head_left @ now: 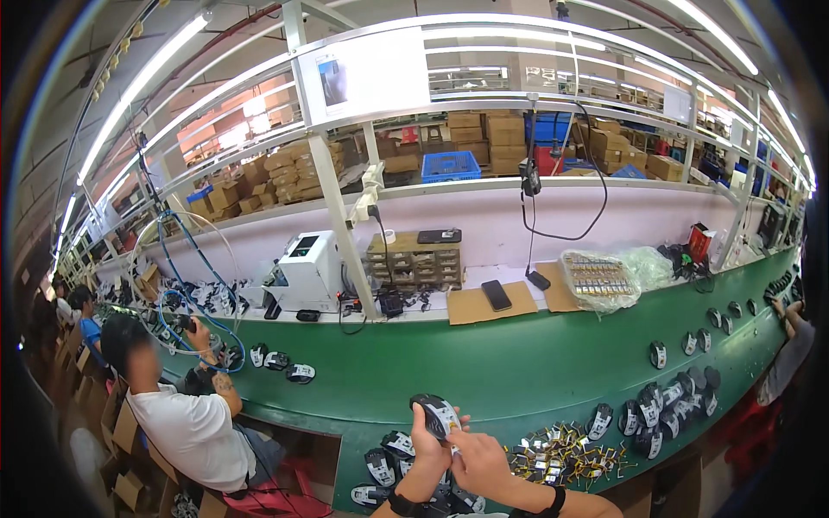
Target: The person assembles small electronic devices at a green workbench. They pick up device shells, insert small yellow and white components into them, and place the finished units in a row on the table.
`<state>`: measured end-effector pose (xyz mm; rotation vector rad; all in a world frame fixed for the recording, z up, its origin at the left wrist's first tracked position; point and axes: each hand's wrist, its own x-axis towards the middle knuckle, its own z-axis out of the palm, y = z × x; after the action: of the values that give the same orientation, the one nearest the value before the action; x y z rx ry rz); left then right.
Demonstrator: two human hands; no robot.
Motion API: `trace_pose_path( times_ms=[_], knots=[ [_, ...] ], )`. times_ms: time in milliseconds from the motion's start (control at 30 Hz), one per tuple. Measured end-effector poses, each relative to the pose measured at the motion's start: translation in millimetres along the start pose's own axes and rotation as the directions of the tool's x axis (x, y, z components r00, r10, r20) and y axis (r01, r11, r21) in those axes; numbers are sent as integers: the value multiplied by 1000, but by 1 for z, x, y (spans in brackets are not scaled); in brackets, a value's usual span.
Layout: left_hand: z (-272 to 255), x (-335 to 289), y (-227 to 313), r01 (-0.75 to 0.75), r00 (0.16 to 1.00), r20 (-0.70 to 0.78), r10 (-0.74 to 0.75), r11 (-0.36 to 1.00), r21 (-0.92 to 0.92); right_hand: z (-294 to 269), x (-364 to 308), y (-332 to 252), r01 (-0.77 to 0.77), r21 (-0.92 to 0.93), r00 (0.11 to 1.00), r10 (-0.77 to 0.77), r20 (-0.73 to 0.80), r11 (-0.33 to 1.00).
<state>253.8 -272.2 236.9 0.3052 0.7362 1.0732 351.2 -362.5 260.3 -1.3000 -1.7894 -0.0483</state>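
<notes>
Green bench with black devices

Device in left hand; parts pile on bench, right of right hand; phone on cardboard behind.

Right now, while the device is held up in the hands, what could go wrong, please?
The black device is held above the table in the left hand, with the right hand at its lower end; if the grip slips, it might fall onto the similar devices lying below. The right forearm is close to the loose yellow-and-silver parts, so a sideways move could scatter some.
</notes>
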Motion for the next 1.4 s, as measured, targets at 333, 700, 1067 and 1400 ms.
trace_pose_path(
  times_ms=[333, 700, 1067, 1400],
  knots=[
    [-46, 52, -10, 182, 983, -7, -183, 977, -110, 37, -2, 6, -196, -28, 978, 197, 66, 980],
    [-176, 279, 27, 206, 975, 52, -217, 966, 159, 58, -60, 78, -542, -29, 815, 534, 226, 840],
    [-234, 299, 157, 122, 564, -14, 826, -66, 990, 36, -92, 120, -690, -176, 622, 699, 352, 702],
    [-276, 292, 294, 646, 496, -551, 671, 139, 751, 10, -92, 111, -776, -360, 346, 826, 444, 518]
  ],
)
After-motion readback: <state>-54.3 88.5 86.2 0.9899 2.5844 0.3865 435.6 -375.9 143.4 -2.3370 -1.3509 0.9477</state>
